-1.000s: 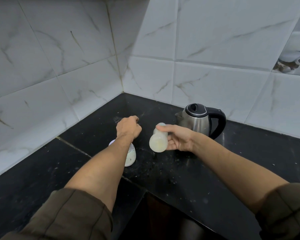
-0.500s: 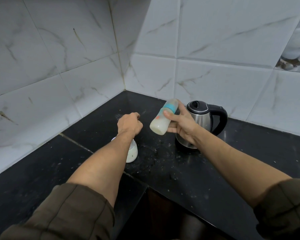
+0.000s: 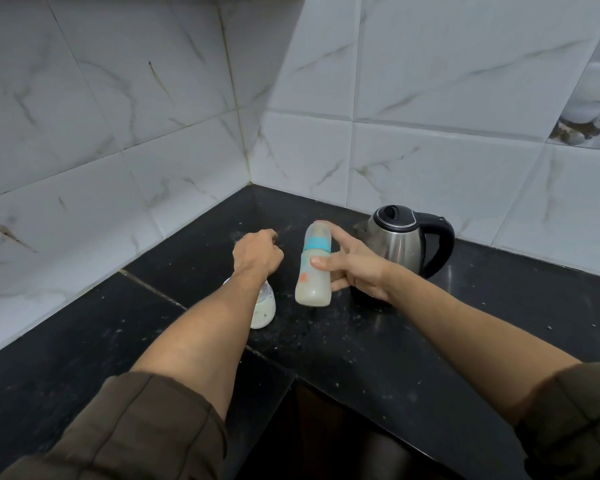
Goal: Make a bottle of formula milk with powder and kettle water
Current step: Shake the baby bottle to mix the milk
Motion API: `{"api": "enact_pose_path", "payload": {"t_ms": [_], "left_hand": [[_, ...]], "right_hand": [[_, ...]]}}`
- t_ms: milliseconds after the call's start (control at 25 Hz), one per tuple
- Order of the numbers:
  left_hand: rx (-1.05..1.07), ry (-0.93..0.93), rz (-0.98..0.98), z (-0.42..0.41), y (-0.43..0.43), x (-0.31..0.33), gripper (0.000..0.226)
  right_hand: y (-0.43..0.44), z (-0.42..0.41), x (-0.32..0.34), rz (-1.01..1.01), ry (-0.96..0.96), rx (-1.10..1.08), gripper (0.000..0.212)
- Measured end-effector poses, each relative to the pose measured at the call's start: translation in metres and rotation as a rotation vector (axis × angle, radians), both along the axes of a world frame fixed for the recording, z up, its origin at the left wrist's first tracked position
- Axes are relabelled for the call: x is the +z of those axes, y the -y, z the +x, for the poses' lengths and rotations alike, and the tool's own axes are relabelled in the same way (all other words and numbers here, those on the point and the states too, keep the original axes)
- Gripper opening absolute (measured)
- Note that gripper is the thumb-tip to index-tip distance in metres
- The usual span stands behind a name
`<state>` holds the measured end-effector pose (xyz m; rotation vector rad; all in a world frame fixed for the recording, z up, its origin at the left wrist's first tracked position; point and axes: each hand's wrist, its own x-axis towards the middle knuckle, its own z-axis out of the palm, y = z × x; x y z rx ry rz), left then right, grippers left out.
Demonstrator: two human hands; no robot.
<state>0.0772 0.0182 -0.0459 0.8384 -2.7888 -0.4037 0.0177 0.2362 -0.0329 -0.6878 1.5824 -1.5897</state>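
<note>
Fingers of your right hand (image 3: 357, 268) are gripping the milky, blue-collared plastic bottle (image 3: 309, 287) nearly upright, left of the steel kettle (image 3: 395, 244).

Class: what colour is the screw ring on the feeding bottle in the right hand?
The feeding bottle has a turquoise screw ring; head view shows it best.

Light: dim to moderate, cool, indoor; source out of view. White marble-veined wall tiles (image 3: 118, 98) read grey, brighter on the right wall, and a darker wedge of shadow lies beside the corner. Black speckled stone surface (image 3: 361, 358): dull sheen, faint reflection beside the stainless-steel kettle with black handle (image 3: 399, 244), whose body carries soft highlights. Focus: crisp at centre; top of the milky plastic baby bottle with a blue collar (image 3: 314, 268) slightly smeared. Edges: tile lines bow; olive fabric sleeves (image 3: 125, 431) look stretched and soft.
</note>
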Motion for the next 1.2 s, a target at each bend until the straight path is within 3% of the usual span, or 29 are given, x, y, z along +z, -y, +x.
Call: {"api": "enact_pose_path", "payload": {"t_ms": [80,240,400,600,760,920,1080,1200], "left_hand": [[-0.004,-0.003,0.001,0.000,0.000,0.001,0.044],[-0.006,0.004,-0.005,0.001,0.002,0.000,0.046],[-0.011,0.016,0.000,-0.001,0.002,-0.001,0.045],[-0.009,0.016,-0.004,0.000,0.005,-0.003,0.045],[-0.008,0.016,0.019,0.000,0.006,-0.006,0.044],[-0.006,0.016,0.021,0.000,0.007,-0.006,0.044],[0.001,0.006,0.003,0.000,0.006,-0.005,0.044],[0.006,0.001,-0.002,0.001,0.007,-0.003,0.045]], "right_hand": [[-0.002,-0.001,-0.001,-0.015,0.011,-0.016,0.079],[-0.002,-0.004,0.001,-0.133,0.117,-0.301,0.063],[-0.004,-0.004,-0.002,0.007,0.050,-0.047,0.072],[0.001,-0.002,-0.004,0.061,0.292,-0.216,0.053],[-0.001,-0.002,-0.009,0.104,0.205,-0.015,0.047],[0.002,-0.008,-0.005,0.082,0.323,-0.214,0.052],[0.000,-0.003,-0.008,0.114,0.221,0.055,0.050],[-0.002,-0.006,-0.003,0.079,0.271,-0.063,0.046]]}}
